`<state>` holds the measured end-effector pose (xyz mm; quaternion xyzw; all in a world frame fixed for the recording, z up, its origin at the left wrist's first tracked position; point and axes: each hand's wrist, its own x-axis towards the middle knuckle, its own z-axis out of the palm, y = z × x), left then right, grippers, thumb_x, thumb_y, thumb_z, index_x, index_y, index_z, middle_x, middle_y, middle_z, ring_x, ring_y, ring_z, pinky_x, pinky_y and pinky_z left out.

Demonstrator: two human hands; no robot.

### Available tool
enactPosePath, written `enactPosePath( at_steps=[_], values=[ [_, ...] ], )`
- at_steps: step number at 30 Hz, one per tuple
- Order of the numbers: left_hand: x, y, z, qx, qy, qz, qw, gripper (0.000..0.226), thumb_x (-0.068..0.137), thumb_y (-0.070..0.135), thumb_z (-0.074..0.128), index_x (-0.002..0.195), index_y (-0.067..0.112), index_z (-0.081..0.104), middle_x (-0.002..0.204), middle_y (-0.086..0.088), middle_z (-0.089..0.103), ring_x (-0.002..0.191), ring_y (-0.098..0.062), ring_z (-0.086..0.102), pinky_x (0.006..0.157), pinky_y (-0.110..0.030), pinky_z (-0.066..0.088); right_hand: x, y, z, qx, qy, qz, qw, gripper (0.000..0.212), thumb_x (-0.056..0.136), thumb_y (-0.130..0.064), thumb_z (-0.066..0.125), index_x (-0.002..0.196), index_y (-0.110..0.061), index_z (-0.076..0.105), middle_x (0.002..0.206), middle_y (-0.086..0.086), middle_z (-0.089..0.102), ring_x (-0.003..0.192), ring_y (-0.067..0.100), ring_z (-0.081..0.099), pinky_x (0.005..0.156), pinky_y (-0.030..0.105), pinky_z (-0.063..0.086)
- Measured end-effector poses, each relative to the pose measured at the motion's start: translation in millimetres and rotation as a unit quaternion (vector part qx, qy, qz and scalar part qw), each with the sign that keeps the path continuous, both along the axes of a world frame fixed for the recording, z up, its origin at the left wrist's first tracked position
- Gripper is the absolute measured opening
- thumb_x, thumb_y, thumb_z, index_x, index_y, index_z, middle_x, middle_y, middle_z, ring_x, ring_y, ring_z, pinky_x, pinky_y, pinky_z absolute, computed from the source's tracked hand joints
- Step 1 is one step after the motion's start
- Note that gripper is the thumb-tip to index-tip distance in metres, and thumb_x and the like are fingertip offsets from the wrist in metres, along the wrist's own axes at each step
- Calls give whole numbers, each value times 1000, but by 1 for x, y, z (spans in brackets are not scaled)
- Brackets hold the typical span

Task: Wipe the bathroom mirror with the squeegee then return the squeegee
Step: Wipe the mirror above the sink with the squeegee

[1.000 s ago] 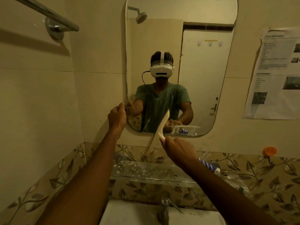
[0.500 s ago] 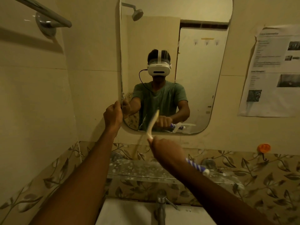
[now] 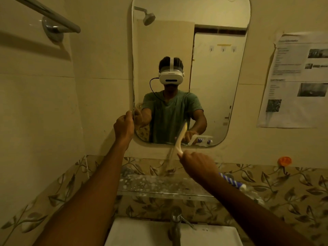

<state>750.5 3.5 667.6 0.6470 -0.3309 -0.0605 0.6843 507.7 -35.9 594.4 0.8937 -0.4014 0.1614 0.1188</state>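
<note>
The rounded bathroom mirror (image 3: 218, 71) hangs on the wall ahead and reflects a person in a green shirt with a white headset. My left hand (image 3: 124, 127) is closed on the mirror's lower left edge. My right hand (image 3: 197, 165) grips the pale squeegee (image 3: 181, 139) by its handle. The blade stands tilted, its top over the bottom of the glass, near the middle of the lower rim. The reflection shows the squeegee's wide white head.
A glass shelf (image 3: 159, 185) below the mirror carries a blue-and-white striped tube (image 3: 232, 181). Below it are a chrome tap (image 3: 175, 224) and a white basin (image 3: 145, 233). A towel bar (image 3: 53, 18) is at upper left, a paper notice (image 3: 298, 80) at right, an orange hook (image 3: 284, 161) beneath it.
The squeegee and my right hand have dropped slightly, staying near the bottom edge of the mirror. My left hand stays on the mirror's left edge. The view shifted a little.
</note>
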Motion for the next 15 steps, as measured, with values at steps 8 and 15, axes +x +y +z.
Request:
enactPosePath(
  at_steps=[8,15],
  values=[
    [-3,-5,-5,-18,22,14,999,36,97,34,39,89,9,64,95,-13,63,94,-33,61,81,-44,52,-65,-20,-11,16,11,-87,996,31,102,-46,35,102,-20,51,75,-5,61,53,8,54,53,21,53],
    [-8,2,-6,-7,50,16,999,37,95,36,39,83,11,64,97,-16,67,93,-34,63,84,-48,55,12,4,6,9,-15,22,1000,36,102,-47,31,101,-19,54,73,-3,59,51,8,50,47,22,46]
  ],
)
